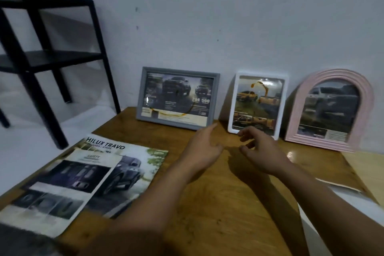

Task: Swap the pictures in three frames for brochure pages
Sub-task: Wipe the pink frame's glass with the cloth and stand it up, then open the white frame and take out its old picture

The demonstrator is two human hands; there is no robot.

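Three frames lean upright against the wall at the back of the wooden table [218, 210]: a grey landscape frame [176, 97], a white portrait frame [257, 104] and a pink arched frame [330, 110]. Each shows a truck brochure page. A truck brochure [126, 166] lies flat at the left with a loose page [60, 191] on top. My left hand [202, 147] hovers in front of the grey frame, fingers relaxed. My right hand [259, 151] hovers just before the white frame, fingers loosely curled. Neither hand holds anything.
A black shelf unit [41, 58] stands on the floor to the left behind the table. Paper sheets [340, 185] lie off the table's right edge. The wall runs close behind the frames.
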